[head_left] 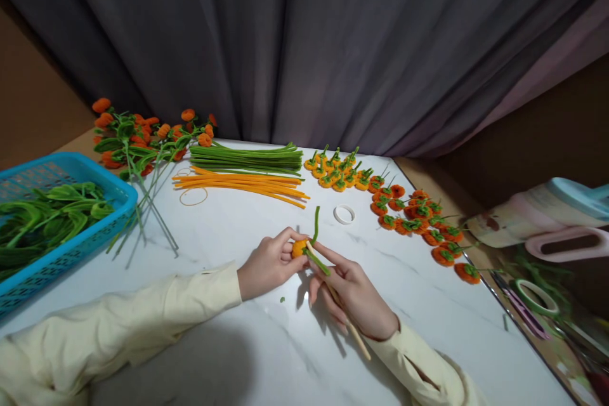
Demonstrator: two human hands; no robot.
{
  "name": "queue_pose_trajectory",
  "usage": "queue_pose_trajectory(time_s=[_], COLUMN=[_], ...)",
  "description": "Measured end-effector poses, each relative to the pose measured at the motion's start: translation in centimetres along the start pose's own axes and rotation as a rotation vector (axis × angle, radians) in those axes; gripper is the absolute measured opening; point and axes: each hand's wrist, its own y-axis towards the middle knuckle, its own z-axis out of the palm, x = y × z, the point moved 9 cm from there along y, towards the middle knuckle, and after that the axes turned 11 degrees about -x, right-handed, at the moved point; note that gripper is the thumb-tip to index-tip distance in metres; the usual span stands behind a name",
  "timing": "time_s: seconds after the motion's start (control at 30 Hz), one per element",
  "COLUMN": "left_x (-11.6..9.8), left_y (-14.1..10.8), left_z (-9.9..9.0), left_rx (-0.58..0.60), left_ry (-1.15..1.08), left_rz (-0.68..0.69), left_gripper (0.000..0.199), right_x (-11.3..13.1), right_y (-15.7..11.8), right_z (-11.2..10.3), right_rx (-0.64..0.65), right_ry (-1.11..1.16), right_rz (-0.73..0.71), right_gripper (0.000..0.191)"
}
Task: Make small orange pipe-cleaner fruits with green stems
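1. The fingers of the left hand (269, 269) pinched a small orange-yellow ball (299, 248) between the thumb and the forefinger, with the others curled in.
2. The fingers of the right hand (349, 288) gripped a pale wooden stick (358, 337). Its upper end reached the ball; whether it touched, I could not tell.
3. The ball was held in the air above the white counter (419, 285), near its middle. Around the two hands there was wide room on all sides, and a small green scrap (282, 299) lay just below them.
4. The counter's right edge ran slanting, well apart from the right hand. Its far edge ended at a dark curtain (285, 44).
5. The ball looked fuzzy and rounded. Two green stems (316, 225) came out at its right side: one rose upward, the other sloped down toward the right fingers.
6. Beyond the hands lay a white ring (344, 222), a bundle of orange strips (242, 185) and, behind it, a bundle of green strips (246, 158).
7. Farther to the right, yellow pieces (339, 185) and dark orange pieces (443, 256) with green tops stood in a band, reaching the right edge.
8. On the left, a blue basket (127, 193) held green leaves (61, 209), and orange flowers (111, 160) with long stems lay behind it.
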Motion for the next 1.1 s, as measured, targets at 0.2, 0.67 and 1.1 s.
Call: queue_pose_trajectory(time_s=[0.2,0.67,1.1], left_x=[0.0,-0.5,1.1], left_y=[-0.1,-0.5,0.4], left_z=[-0.3,-0.2,0.5], left_rx=[-0.04,-0.047,0.066], left_ry=[0.063,0.11,-0.226], left_rz=[0.052,0.121,-0.261], left_gripper=[0.017,0.014,0.038], right_x=[-0.1,-0.9,-0.4], right_y=[-0.4,-0.8,-0.5], right_z=[0.1,0.7,-0.9], right_rx=[-0.061,-0.072,-0.024], right_ry=[-0.002,0.05,-0.426], right_rz=[-0.008,0.029,-0.127], right_gripper=[0.07,0.067,0.052])
